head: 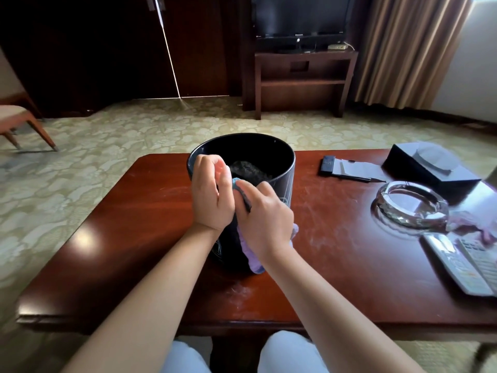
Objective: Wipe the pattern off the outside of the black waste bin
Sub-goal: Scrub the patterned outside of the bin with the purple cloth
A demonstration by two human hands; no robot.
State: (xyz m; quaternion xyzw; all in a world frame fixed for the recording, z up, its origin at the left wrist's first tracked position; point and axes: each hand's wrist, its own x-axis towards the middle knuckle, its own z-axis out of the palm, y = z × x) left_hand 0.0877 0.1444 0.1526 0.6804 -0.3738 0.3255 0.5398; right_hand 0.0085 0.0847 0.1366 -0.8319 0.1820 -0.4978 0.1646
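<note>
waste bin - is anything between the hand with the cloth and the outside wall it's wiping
Nothing visible does. The right hand presses the cloth straight against the near outside wall of the black waste bin, while the left hand grips its rim.

We find bare tabletop [129, 238] to the left of the black waste bin [279, 168], open right out to the table's left edge. In front of the bin, toward us, the wood lies bare too. On the right, a strip of bare wood separates the bin from a glass ashtray [411, 204], two remote controls [462, 265], a notepad with pen [349, 170] and a dark box [430, 165], which crowd that end.
</note>
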